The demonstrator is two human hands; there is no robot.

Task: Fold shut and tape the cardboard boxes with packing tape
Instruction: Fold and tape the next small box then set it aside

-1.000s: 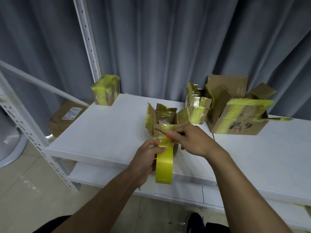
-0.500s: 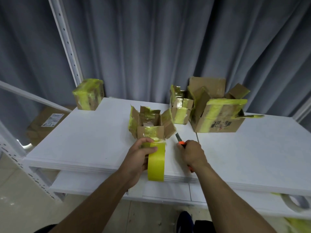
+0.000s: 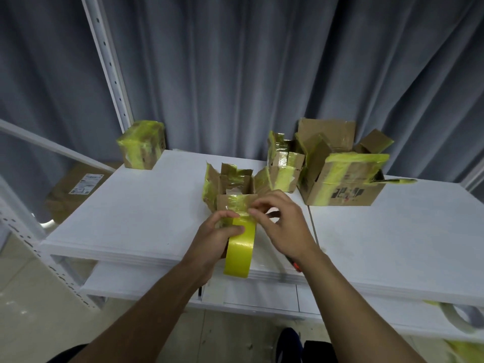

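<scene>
A small open cardboard box [image 3: 231,201], its flaps up and streaked with yellow tape, stands mid-table near the front edge. My left hand [image 3: 212,239] grips a roll of yellow packing tape [image 3: 239,254] upright just in front of it. The tape's free end runs up onto the box's front wall. My right hand [image 3: 285,226] has curled fingers, and its fingertips pinch that tape end against the front wall. Only the orange tip of a utility knife [image 3: 297,266] shows under my right wrist, on the white table [image 3: 146,205].
A fully taped small box [image 3: 141,145] sits at the table's back left corner. Another small open box [image 3: 284,169] and a larger open box [image 3: 345,184] stand at the back right. A second tape roll [image 3: 455,315] lies on the lower shelf. A white upright [image 3: 110,66] rises at the left.
My right hand let go of the orange knife on the table and moved up to the tape end at the box's front. My left hand still holds the roll.
</scene>
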